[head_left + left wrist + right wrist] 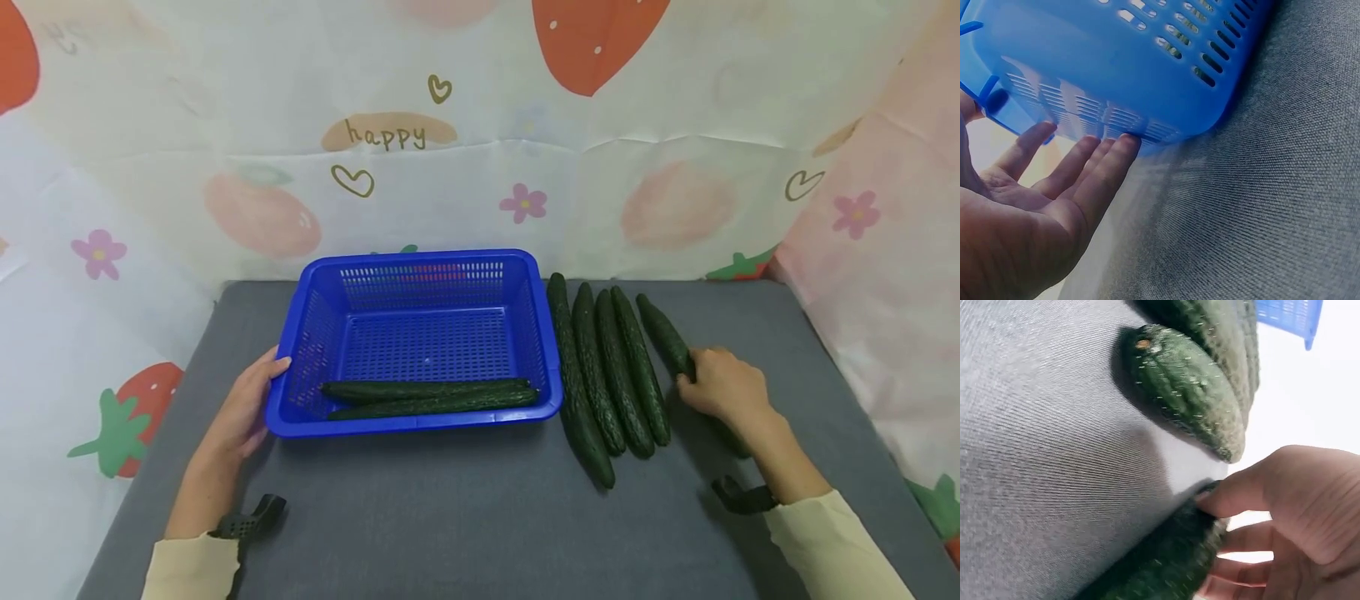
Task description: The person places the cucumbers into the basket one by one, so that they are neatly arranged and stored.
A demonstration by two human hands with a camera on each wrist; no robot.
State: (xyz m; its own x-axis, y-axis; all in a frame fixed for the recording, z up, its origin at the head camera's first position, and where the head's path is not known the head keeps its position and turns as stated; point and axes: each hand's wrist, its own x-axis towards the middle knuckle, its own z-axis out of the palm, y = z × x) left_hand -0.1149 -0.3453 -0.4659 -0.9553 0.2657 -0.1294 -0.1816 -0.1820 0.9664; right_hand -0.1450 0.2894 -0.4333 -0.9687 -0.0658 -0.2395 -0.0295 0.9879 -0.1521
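Note:
My left hand (pixel 245 406) is at the left end of a blue plastic basket (pixel 553 367), thumb over the rim. In the left wrist view its fingers (pixel 1107 178) reach along the slotted outer wall. Two dark green cucumbers (pixel 435 405) lie inside along the basket's front side. My right hand (pixel 726 385) grips another cucumber (pixel 663 332) around its middle, at the right of the table; the right wrist view shows the thumb on one side and the fingers on the other (pixel 1175 556). Several cucumbers (pixel 628 371) lie side by side between the basket and this hand.
A grey cloth (pixel 450 517) covers the table. Behind it and at both sides hangs a pale printed curtain (pixel 465 192) with strawberries, flowers and hearts. The leftmost loose cucumber (pixel 573 392) lies right beside the basket's right rim. Each wrist wears a dark strap (pixel 251 518).

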